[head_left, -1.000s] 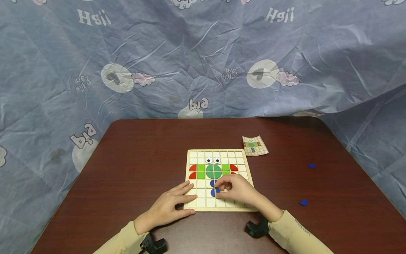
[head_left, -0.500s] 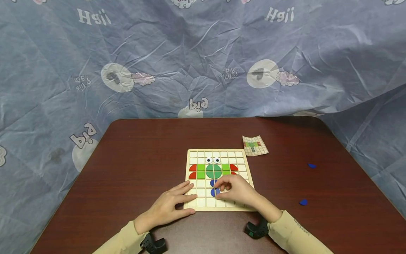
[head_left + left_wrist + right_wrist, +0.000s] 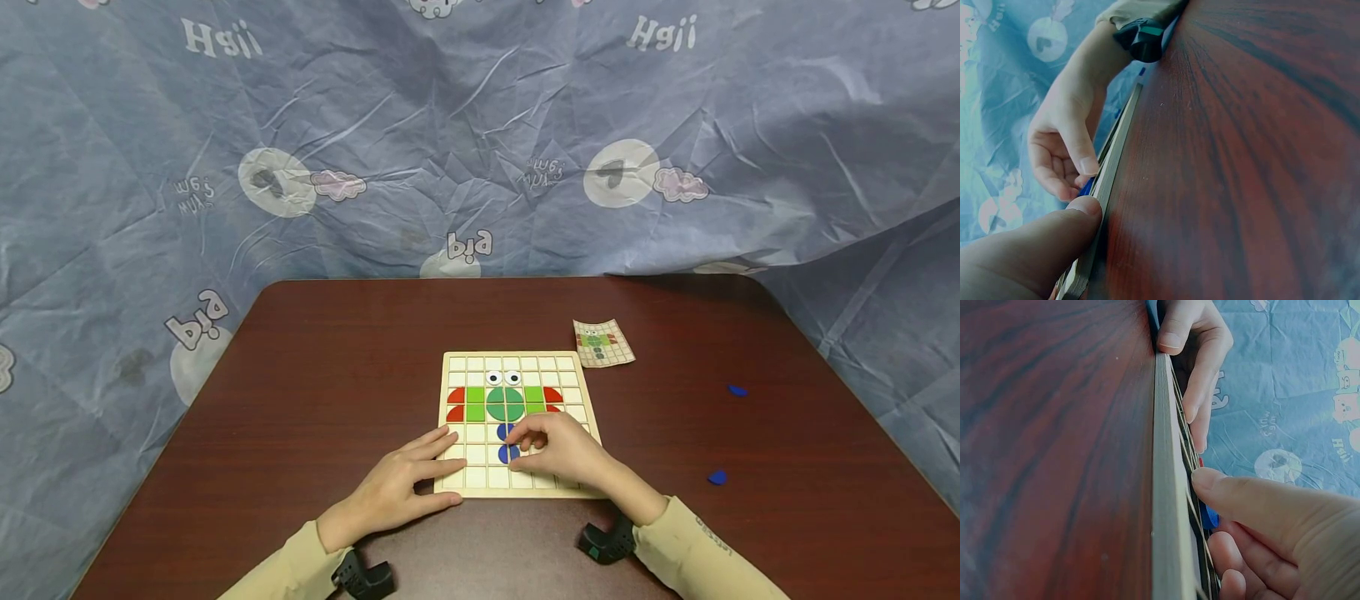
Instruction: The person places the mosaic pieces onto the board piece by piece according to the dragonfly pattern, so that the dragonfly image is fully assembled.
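A pale wooden grid board (image 3: 476, 477) lies on the table, with coloured pieces set in its squares. My left hand (image 3: 393, 487) rests on its left edge, fingers spread and straight. Over the lower middle, my right hand (image 3: 566, 450) pinches a blue quarter-circle piece (image 3: 514, 452) between thumb and index finger, at a square beside another blue piece (image 3: 503, 455). The right wrist view shows blue (image 3: 1210, 517) between thumb and fingers. One more blue piece (image 3: 502, 432) sits above, partly covered by the fingers. Green circle quarters (image 3: 505, 404), red pieces (image 3: 455, 412) and eye discs (image 3: 512, 378) fill higher squares.
A small pattern card (image 3: 603, 344) lies at the board's upper right corner. Two loose blue pieces (image 3: 738, 390) lie on the right of the brown table (image 3: 337, 358). A patterned blue cloth (image 3: 480, 167) hangs behind the table.
The blue piece under my right hand now lies flatter against its neighbour. Both hands keep nearly the same place.
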A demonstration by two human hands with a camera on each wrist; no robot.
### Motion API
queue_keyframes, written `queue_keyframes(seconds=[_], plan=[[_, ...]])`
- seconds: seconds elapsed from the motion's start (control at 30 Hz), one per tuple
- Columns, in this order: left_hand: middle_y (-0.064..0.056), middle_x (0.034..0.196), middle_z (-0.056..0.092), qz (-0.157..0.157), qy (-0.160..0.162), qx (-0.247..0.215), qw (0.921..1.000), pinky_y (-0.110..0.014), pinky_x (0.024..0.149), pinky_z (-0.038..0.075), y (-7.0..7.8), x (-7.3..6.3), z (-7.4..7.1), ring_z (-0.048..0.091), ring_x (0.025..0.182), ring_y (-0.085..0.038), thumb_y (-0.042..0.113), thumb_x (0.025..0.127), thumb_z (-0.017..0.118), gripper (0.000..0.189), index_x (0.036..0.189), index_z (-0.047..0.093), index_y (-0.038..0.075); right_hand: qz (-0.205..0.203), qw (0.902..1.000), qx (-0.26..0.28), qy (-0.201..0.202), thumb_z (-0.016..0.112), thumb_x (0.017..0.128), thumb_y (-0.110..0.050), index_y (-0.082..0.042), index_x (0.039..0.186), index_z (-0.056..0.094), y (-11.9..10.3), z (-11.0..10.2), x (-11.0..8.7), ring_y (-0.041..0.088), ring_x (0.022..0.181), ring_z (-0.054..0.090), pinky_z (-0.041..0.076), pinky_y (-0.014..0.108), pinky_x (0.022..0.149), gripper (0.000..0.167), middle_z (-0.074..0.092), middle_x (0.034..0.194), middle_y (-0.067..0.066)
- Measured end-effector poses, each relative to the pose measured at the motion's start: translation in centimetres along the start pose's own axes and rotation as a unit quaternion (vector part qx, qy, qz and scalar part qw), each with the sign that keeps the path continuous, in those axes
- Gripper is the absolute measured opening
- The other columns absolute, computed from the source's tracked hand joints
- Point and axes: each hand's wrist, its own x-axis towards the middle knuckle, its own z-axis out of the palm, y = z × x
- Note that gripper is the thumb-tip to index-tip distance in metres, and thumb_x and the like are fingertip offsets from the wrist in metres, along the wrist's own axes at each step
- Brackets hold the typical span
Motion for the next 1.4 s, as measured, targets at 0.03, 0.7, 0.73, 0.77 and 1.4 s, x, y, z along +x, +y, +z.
queue_keyframes(seconds=[0.03, 0.7, 0.73, 0.77, 1.4], plan=[[-0.006, 0.139, 0.048, -0.001, -0.001, -0.002, 1.0000, -0.041, 0.100, 0.040, 0.0, 0.0, 0.0, 0.036, 0.134, -0.020, 0.048, 0.086, 0.064, 0.045, 0.122, 0.066, 0.021, 0.000, 1.0000, -0.001, -0.001, 0.083, 0.071, -0.022, -0.018, 0.088, 0.072, 0.0, 0.0, 0.0, 0.008, 0.069, 0.057, 0.047, 0.022, 0.063, 0.021, 0.063, 0.075, -0.010], [-0.008, 0.139, 0.049, 0.006, 0.006, -0.002, 1.0000, -0.042, 0.101, 0.040, 0.1, 0.0, 0.1, 0.037, 0.133, -0.022, 0.047, 0.086, 0.064, 0.045, 0.121, 0.066, 0.020, 0.025, 0.9986, 0.006, 0.047, 0.082, 0.072, -0.025, -0.014, 0.091, 0.071, 1.1, -3.2, -2.8, 0.007, 0.069, 0.056, 0.047, 0.023, 0.060, 0.024, 0.064, 0.077, -0.007], [-0.007, 0.139, 0.048, 0.005, 0.005, -0.002, 1.0000, -0.041, 0.101, 0.039, 0.1, 0.0, 0.1, 0.037, 0.133, -0.022, 0.047, 0.086, 0.064, 0.045, 0.121, 0.066, 0.020, 0.027, 0.9983, 0.003, 0.052, 0.082, 0.073, -0.025, -0.014, 0.091, 0.071, 1.3, -3.6, -3.2, 0.007, 0.068, 0.056, 0.047, 0.023, 0.060, 0.024, 0.063, 0.077, -0.007], [-0.007, 0.139, 0.048, 0.004, 0.004, -0.004, 1.0000, -0.042, 0.101, 0.039, 0.1, 0.0, 0.1, 0.037, 0.133, -0.022, 0.047, 0.086, 0.064, 0.045, 0.121, 0.066, 0.020, 0.028, 0.9980, 0.002, 0.058, 0.082, 0.073, -0.026, -0.014, 0.092, 0.071, 1.6, -3.9, -3.6, 0.007, 0.067, 0.055, 0.047, 0.023, 0.059, 0.025, 0.063, 0.077, -0.007], [-0.006, 0.140, 0.047, -0.004, 0.001, -0.011, 0.9999, -0.042, 0.101, 0.039, 0.0, -0.1, 0.0, 0.035, 0.134, -0.021, 0.049, 0.086, 0.063, 0.046, 0.122, 0.065, 0.021, 0.073, 0.9895, -0.026, 0.122, 0.078, 0.078, -0.023, -0.014, 0.105, 0.069, 6.6, -10.7, -12.0, 0.012, 0.083, 0.061, 0.050, 0.023, 0.069, 0.030, 0.068, 0.098, -0.002]])
